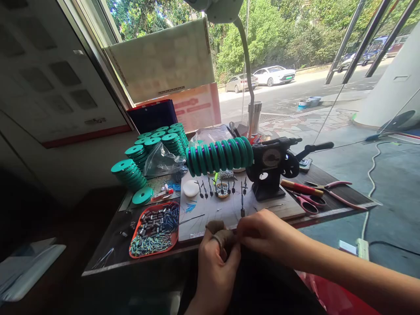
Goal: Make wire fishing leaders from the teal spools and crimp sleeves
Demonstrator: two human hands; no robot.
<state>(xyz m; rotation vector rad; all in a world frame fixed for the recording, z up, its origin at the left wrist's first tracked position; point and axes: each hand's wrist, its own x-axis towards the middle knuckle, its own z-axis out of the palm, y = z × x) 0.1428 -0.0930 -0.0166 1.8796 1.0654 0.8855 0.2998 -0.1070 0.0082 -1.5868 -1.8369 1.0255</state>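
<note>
My left hand [217, 262], with tan covers on some fingers, is closed at the table's front edge. My right hand [260, 232] meets it there, its fingers pinched together. What lies between the fingertips is too small to make out. Just beyond the hands, small dark rigs with a spring [242, 203] stand on the pale board [210, 221]. Above the board, a row of green spools [219, 156] is mounted on a black hand-cranked machine [271, 164].
At the left are an orange tray [177, 232] of metal parts and stacks of green spools [126, 173]. A white round lid [190, 188] lies on the board. Pink-handled scissors [308, 204] and pliers [344, 197] lie at the right. A lamp arm [248, 65] rises behind.
</note>
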